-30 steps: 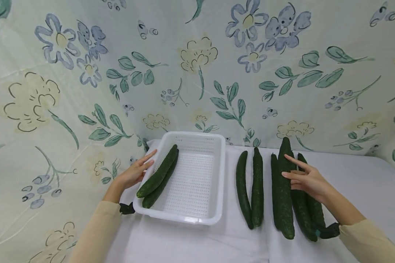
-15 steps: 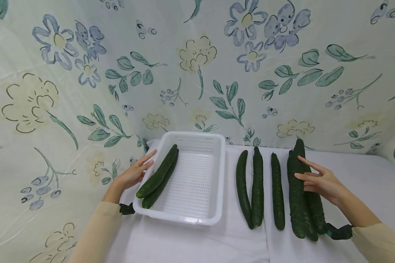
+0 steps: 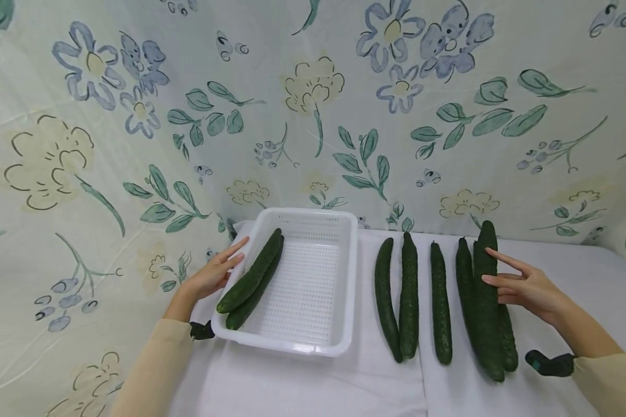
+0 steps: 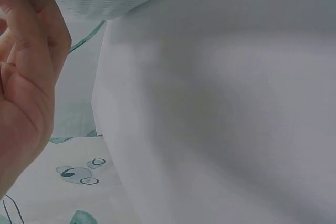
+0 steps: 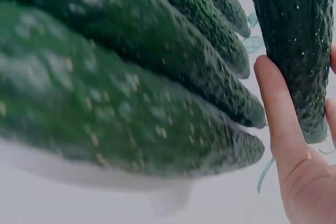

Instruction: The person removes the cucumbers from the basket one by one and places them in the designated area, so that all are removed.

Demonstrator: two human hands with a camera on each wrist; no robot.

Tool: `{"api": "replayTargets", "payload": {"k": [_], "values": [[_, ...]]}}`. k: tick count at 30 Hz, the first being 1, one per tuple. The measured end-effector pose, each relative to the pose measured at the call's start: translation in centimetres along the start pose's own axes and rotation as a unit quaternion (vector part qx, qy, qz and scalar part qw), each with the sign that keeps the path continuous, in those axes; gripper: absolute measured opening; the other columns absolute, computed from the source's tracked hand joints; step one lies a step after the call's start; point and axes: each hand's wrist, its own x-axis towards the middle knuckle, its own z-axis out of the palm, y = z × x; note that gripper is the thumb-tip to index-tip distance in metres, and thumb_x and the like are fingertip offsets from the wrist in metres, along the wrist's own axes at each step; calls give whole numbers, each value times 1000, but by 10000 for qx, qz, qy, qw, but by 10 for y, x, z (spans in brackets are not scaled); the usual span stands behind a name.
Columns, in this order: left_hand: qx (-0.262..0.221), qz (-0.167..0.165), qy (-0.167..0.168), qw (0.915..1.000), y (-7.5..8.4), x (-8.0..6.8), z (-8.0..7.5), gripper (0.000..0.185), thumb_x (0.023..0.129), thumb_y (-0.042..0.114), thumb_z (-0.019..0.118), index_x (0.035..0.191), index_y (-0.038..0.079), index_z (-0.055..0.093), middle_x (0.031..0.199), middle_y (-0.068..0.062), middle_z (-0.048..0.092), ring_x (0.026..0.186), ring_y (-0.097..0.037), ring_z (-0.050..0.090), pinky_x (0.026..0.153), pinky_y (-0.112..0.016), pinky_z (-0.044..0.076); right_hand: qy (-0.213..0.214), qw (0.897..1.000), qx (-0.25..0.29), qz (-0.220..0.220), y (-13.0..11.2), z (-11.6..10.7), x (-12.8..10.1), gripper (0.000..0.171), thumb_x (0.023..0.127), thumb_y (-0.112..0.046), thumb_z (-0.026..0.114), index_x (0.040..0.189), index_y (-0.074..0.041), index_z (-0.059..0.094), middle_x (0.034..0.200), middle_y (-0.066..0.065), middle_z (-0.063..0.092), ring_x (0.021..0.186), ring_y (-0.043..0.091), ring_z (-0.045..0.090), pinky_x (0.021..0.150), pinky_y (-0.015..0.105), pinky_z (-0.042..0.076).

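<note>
From above, right hand (image 3: 527,286), fingers straight, touches a cucumber (image 3: 487,301); wrist view hides contact.

White-clothed table (image 3: 563,278), set against a floral backdrop. Lying directly on it: white perforated basket (image 3: 344,278) at the left, then a row of loose cucumbers (image 3: 408,295) lengthwise to the right, the two leftmost touching, one alone (image 3: 440,301), three bunched at the far right (image 3: 486,301). Small dark object (image 3: 550,364) near the front right edge.
</note>
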Motion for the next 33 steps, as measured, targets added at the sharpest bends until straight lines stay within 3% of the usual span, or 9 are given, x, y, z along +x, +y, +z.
{"api": "replayTargets", "payload": {"k": [3, 5, 7, 14, 28, 33], "values": [[21, 19, 65, 10000, -7, 3, -3, 50, 100, 27, 38, 146, 36, 21, 144, -7, 29, 113, -22, 45, 82, -35, 48, -102, 9999, -39, -59, 2, -8, -1, 72, 92, -26, 58, 146, -38, 13, 138, 38, 24, 91, 9, 59, 74, 36, 52], [43, 30, 104, 9999, -10, 5, -4, 49, 100, 28, 38, 145, 38, 22, 143, -7, 30, 113, -22, 45, 82, -36, 48, -201, 9998, -38, -89, 3, -13, -1, 72, 92, -25, 57, 146, -39, 11, 140, 42, 4, 94, 11, 59, 75, 36, 52], [81, 41, 120, 9999, -12, 6, -5, 49, 100, 29, 39, 145, 39, 23, 142, -7, 31, 112, -23, 46, 82, -36, 48, -228, 9997, -90, -81, 4, -18, -2, 72, 92, -25, 57, 146, -39, 11, 139, 43, 1, 95, 14, 59, 76, 37, 51], [103, 74, 108, 9999, -12, 5, -5, 48, 100, 30, 39, 144, 41, 24, 142, -6, 32, 111, -22, 46, 81, -36, 48, -220, 9984, -519, -86, 10, -34, -4, 74, 92, -26, 57, 146, -40, 9, 137, 46, 4, 98, 26, 59, 76, 40, 51], [118, 48, 87, 9999, -12, 6, -6, 49, 99, 32, 40, 144, 41, 23, 144, -5, 28, 113, -23, 46, 81, -38, 49, -187, 9985, -504, 76, 24, -57, -8, 76, 92, -25, 57, 146, -39, 5, 136, 47, -1, 89, 4, 60, 76, 40, 51], [168, -32, 142, 9998, -11, 7, -7, 49, 98, 33, 41, 144, 41, 23, 145, -2, 27, 114, -23, 44, 82, -37, 48, -158, 9984, -528, 118, 33, -60, -5, 77, 91, -25, 59, 146, -39, 5, 136, 47, 4, 90, 4, 59, 76, 41, 51]]}}
